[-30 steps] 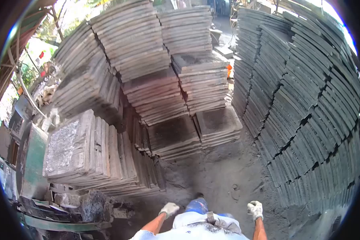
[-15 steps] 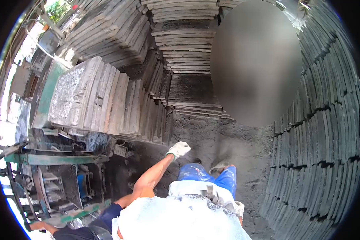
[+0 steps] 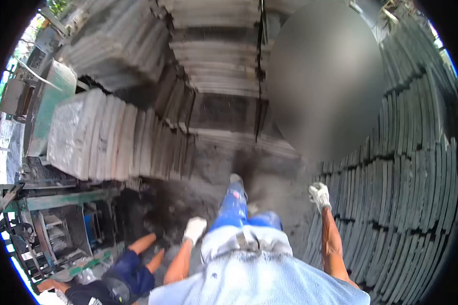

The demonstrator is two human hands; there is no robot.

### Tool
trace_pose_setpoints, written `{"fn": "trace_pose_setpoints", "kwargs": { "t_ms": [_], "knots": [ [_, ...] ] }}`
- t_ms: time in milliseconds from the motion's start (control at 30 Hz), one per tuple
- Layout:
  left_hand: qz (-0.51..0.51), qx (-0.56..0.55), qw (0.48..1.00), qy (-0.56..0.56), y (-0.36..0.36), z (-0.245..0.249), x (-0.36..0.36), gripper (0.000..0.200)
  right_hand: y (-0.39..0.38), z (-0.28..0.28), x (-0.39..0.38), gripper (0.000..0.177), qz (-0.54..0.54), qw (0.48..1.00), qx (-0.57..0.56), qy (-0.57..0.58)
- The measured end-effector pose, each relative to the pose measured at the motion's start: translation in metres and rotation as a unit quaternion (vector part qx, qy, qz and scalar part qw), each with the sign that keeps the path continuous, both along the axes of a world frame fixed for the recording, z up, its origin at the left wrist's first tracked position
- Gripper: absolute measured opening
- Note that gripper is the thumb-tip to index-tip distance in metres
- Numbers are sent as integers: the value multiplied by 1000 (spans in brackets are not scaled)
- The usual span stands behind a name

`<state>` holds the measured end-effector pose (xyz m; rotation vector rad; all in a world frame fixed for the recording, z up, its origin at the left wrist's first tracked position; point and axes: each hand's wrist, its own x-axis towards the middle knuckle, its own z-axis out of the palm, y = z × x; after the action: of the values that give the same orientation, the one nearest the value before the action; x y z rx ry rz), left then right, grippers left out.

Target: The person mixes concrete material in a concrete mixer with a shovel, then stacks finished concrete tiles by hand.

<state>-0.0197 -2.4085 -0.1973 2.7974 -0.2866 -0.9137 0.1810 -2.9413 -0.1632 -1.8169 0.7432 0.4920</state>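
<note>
My left hand (image 3: 194, 230), in a white work glove, hangs beside my left hip with its fingers curled and nothing in them. My right hand (image 3: 318, 195), gloved the same way, is held out to the right, closed loosely on nothing. It is nearest to the tall rows of dark grey slabs (image 3: 376, 188) stacked on edge along the right side. Blue trousers (image 3: 229, 203) show on my legs, one foot forward on the dusty floor.
Worn pale boards (image 3: 104, 134) stand in a stack at left, with more board stacks (image 3: 216, 63) ahead. A green-framed machine (image 3: 71, 199) is at lower left, with another person (image 3: 119, 277) beside it. A blurred oval covers the upper right.
My left hand has dropped back from in front to beside my hip. The right hand has swung out from my side towards the slabs. My view has shifted as one leg stepped forward.
</note>
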Motion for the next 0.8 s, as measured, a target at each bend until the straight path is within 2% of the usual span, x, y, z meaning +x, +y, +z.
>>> {"fn": "trace_pose_setpoints", "kwargs": {
  "t_ms": [33,100,133,167,200,233,267,300,333,367,433,567,633,667,733,767,800],
  "knots": [
    [-15,32,999,-26,-2,-5,-5,19,-5,-4,25,35,0,995,95,27],
    [30,-28,999,-35,2,-31,-15,21,18,2,57,32,76,996,-24,-38],
    [78,-60,995,-6,-1,-29,-7,24,24,5,67,30,126,990,-20,-55],
    [40,1,998,44,-7,-30,12,29,32,10,85,28,175,981,-19,-76],
    [100,-45,993,54,-10,-29,27,30,44,22,96,28,133,989,3,-61],
    [78,-22,993,85,-13,-27,50,32,60,44,99,28,91,995,29,-39],
    [153,-83,983,60,-10,-24,72,32,74,70,108,30,96,995,16,-38],
    [225,-146,963,34,-9,-21,95,32,81,87,117,29,105,993,12,-54],
    [428,-245,865,93,-17,25,127,33,84,105,126,29,98,992,7,-79],
    [422,-244,869,86,-16,50,162,33,87,117,138,28,90,990,4,-104],
    [534,-353,756,135,-7,80,219,24,73,112,166,27,107,968,-57,-219],
    [403,-308,862,6,33,53,327,18,54,143,234,21,56,918,-135,-369],
    [453,-329,829,-5,33,71,377,17,51,163,276,21,7,896,-137,-422],
    [440,-351,826,-39,37,54,400,20,47,168,299,22,-23,904,-106,-413],
    [491,-376,785,-26,9,108,446,22,64,232,342,21,-17,856,-179,-485],
    [499,-371,782,-29,5,117,474,22,59,238,374,20,-36,856,-142,-495],
    [469,-380,795,-55,1,124,497,22,72,287,395,21,-17,826,-188,-531]
  ]
}}
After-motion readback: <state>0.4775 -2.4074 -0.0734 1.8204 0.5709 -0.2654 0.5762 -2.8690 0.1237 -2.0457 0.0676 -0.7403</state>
